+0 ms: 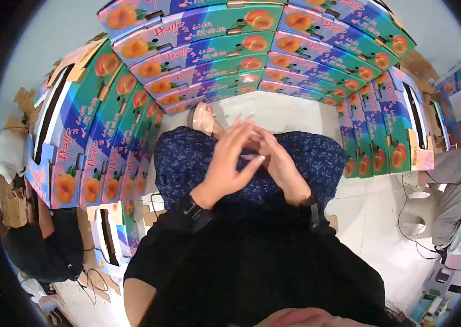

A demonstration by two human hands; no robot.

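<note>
Over my lap, my left hand and my right hand meet in front of me. Their fingers are stretched out and overlap near the tips, slightly blurred, and I see nothing held in either one. Dark bands, on the left and on the right, circle my wrists. Below the hands lies dark blue floral cloth over my legs. Cardboard fruit boxes printed with peaches are nearest: a tall far stack, its neighbour, a left stack and a right one. My hands touch none of them.
A white tiled floor runs between the stacks. At the left edge is another person in black; at the right, a person in grey trousers beside a plastic stool. Dark cables trail there. Another box stands lower left.
</note>
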